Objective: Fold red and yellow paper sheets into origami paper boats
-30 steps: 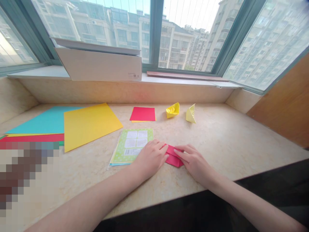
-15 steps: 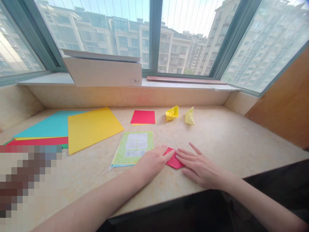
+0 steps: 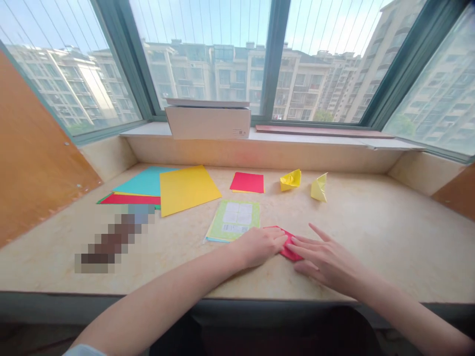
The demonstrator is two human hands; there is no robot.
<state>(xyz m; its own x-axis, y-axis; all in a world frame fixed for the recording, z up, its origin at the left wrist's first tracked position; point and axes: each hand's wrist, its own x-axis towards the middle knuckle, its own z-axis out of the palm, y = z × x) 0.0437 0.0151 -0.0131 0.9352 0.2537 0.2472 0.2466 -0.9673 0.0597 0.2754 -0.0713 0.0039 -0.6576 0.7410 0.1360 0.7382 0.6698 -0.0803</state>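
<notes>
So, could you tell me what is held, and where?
The left hand and right hand press the folded red paper with their fingertips at its edges, without lifting it.

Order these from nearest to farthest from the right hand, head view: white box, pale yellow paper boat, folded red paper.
1. Folded red paper, under the fingers of the right hand.
2. Pale yellow paper boat, ahead on the counter.
3. White box, farthest, on the windowsill.

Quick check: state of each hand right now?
Left hand: open, fingers together, resting on the folded red paper, not gripping it.
Right hand: open, fingers spread, fingertips at the paper's edge, not holding it.
</notes>
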